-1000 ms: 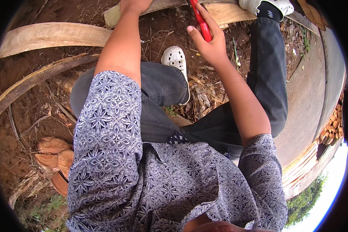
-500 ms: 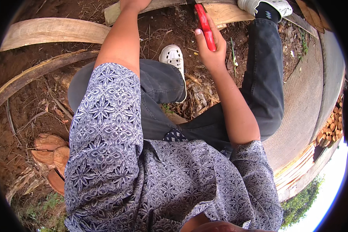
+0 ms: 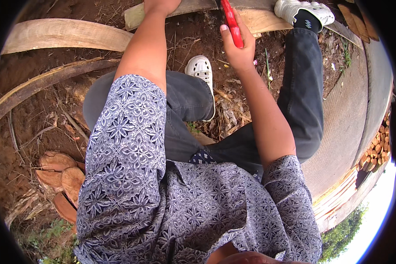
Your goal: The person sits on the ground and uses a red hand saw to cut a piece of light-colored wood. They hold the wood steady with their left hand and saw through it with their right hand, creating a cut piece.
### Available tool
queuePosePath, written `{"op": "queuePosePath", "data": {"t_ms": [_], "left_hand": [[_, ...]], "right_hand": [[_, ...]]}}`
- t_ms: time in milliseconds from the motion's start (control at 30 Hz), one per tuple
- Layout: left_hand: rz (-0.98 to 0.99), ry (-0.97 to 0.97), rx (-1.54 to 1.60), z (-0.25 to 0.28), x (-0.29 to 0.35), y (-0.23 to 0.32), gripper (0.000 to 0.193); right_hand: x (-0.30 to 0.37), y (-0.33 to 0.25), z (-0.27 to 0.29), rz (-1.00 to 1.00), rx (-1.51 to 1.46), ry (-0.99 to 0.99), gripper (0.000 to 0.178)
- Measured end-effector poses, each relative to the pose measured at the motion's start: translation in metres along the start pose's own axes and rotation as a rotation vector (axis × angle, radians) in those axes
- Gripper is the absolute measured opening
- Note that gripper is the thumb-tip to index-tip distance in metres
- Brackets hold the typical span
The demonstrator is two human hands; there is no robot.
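My right hand point(image 3: 242, 46) is closed around the red handle point(image 3: 232, 26) of a tool. The tool points away from me, and its working end runs out past the top edge, so its kind does not show. Beneath it lies a pale wooden board point(image 3: 255, 20), crossing the far side of the view. My left hand point(image 3: 163, 5) is at the left part of that board, the arm stretched forward. Its fingers are cut off by the top edge, so their grip is hidden. A white clog point(image 3: 290, 11) on my right foot is up against the board's right part.
Another white clog point(image 3: 199, 70) stands on the soil between my arms. Curved wood slabs point(image 3: 66, 36) lie at the left, with cut wood rounds point(image 3: 59, 169) below. A large grey-brown curved sheet point(image 3: 339, 127) fills the right, near stacked small logs point(image 3: 376, 147).
My right hand and the red-handled tool have moved forward, away from me. My left hand stays by the board. The whole view has shifted slightly.
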State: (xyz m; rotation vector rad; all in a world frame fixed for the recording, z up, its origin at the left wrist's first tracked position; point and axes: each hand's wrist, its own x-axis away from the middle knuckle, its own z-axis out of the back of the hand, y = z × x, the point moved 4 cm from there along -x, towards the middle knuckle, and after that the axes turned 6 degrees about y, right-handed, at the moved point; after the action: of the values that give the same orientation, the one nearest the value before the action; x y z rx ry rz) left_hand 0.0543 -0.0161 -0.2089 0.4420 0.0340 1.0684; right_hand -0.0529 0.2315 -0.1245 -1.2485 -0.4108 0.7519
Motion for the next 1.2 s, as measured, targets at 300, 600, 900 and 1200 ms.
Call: {"op": "queuePosePath", "data": {"t_ms": [300, 600, 900, 1200], "left_hand": [[0.032, 0.017, 0.016, 0.016, 0.009, 0.004, 0.050], [-0.007, 0.021, -0.015, -0.002, 0.002, 0.000, 0.055], [0.048, -0.068, -0.016, 0.000, -0.003, -0.005, 0.058], [0.030, -0.074, -0.011, 0.004, -0.004, -0.004, 0.059]], "right_hand": [[0.096, -0.037, 0.058, -0.320, 0.013, -0.062, 0.060], [0.044, -0.021, 0.028, -0.202, 0.072, -0.036, 0.062], [0.064, 0.014, 0.015, -0.157, 0.034, -0.064, 0.063], [0.073, 0.006, 0.030, -0.242, 0.058, -0.101, 0.067]]}}
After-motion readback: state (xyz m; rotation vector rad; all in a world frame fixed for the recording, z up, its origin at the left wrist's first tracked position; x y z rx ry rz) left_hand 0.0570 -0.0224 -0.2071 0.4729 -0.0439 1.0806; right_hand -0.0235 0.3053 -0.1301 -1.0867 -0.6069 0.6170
